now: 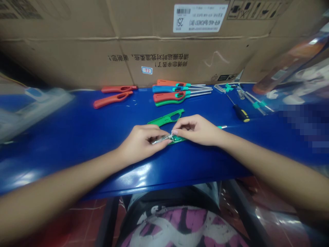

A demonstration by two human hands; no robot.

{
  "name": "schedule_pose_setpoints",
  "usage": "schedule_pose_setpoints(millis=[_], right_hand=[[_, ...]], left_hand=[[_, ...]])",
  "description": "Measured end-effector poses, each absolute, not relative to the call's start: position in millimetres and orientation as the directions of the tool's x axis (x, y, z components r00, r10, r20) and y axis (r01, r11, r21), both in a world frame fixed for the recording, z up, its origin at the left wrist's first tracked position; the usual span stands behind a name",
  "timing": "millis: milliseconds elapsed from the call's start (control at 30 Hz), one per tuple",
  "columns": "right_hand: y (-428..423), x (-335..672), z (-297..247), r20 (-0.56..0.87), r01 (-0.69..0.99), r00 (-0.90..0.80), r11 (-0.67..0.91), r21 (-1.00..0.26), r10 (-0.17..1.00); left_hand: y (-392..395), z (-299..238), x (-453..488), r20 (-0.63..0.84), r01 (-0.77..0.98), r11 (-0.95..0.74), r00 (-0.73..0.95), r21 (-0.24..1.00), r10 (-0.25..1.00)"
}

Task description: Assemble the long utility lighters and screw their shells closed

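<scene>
Green lighter shell [178,139] lies open, near middle of blue table [77,130]. Left hand [140,142] and right hand [196,129] both pinch a clear insert [161,139] over it. Second green half [167,118] lies unjoined just beyond; closed lighters [177,92] far.

The glossy blue bench [77,130] runs across the middle of the frame, with a large brown cardboard box [77,51] standing behind it along the top. At centre the left hand [140,142] and right hand [197,130] meet on a slim silvery tube [160,139], and a green plastic lighter shell [166,119] lies just behind them. Further back, left of centre, lie two orange plastic shells [115,94]. To their right is a stack of long-nosed plastic lighters [177,92]. A black-and-yellow-handled screwdriver [241,113] lies right of the hands.
</scene>
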State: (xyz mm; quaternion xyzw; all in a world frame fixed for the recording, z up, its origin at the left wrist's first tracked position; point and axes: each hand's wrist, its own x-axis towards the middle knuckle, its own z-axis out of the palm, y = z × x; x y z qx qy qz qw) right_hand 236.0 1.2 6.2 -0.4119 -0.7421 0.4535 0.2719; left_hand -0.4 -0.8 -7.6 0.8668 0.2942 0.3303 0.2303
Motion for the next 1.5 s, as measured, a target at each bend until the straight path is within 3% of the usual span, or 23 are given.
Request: schedule_pose_setpoints(millis=[167, 333, 567, 733, 1167, 1500], right_hand=[[1.2, 237.9, 6.9, 0.065, 0.381, -0.448, 0.256, -0.889, 0.892], [2.4, 243.5, 8.5, 0.161, 0.457, -0.437, 0.373, -0.807, 0.885], [2.5, 251.5, 10.8, 0.280, 0.535, -0.628, 0.665, -0.522, 0.726], [1.6, 253.7, 10.6, 0.234, 0.585, -0.673, 0.698, -0.412, 0.702], [4.0, 254.9, 7.4, 0.313, 0.536, -0.714, 0.776, -0.333, 0.627], [-0.9, 253.4, 13.9, 0.172, 0.462, -0.840, 0.844, -0.273, 0.515]], left_hand=[[-0.2, -6.2, -3.4, 0.455, 0.353, -0.733, 0.605, 0.582, 0.653], [-2.3, 2.8, -6.6, 0.371, 0.407, -0.747, 0.680, 0.526, 0.632], [-0.9, 7.8, -7.0, 0.297, 0.453, -0.754, 0.724, 0.477, 0.623], [4.5, 3.5, -9.1, 0.290, 0.462, -0.746, 0.719, 0.479, 0.632], [5.3, 10.1, -11.2, 0.262, 0.513, -0.703, 0.683, 0.493, 0.682], [16.4, 8.7, -11.0, 0.197, 0.480, -0.597, 0.649, 0.643, 0.735]])
